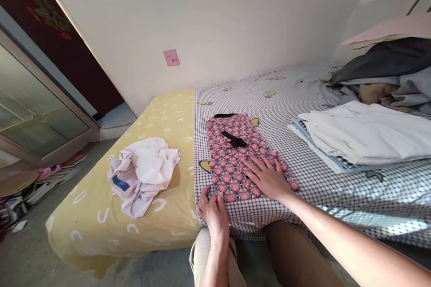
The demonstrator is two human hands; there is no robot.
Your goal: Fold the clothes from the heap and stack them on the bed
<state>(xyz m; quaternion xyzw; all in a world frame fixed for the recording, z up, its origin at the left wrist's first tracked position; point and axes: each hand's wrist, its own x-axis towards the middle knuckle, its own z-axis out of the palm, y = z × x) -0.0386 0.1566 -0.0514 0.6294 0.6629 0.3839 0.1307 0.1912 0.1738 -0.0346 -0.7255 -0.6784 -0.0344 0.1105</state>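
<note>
A pink flowered garment (229,166) with black trim lies folded flat on the black-and-white checked sheet (283,98). On top of it, near its upper middle, is a small black strip of cloth (235,139). My right hand (267,176) rests flat on the garment's lower right part, fingers spread. At the garment's lower left corner is my left hand (213,210), its fingers apart and slightly bent, touching the sheet by the edge. I see nothing held in either hand.
A crumpled white garment (148,166) lies on the yellow sheet (168,112) at left. Folded white clothes (363,132) are stacked at right, with a grey and dark cloth pile (387,65) behind. A wall (235,22) bounds the bed's far side. My knees touch the near edge.
</note>
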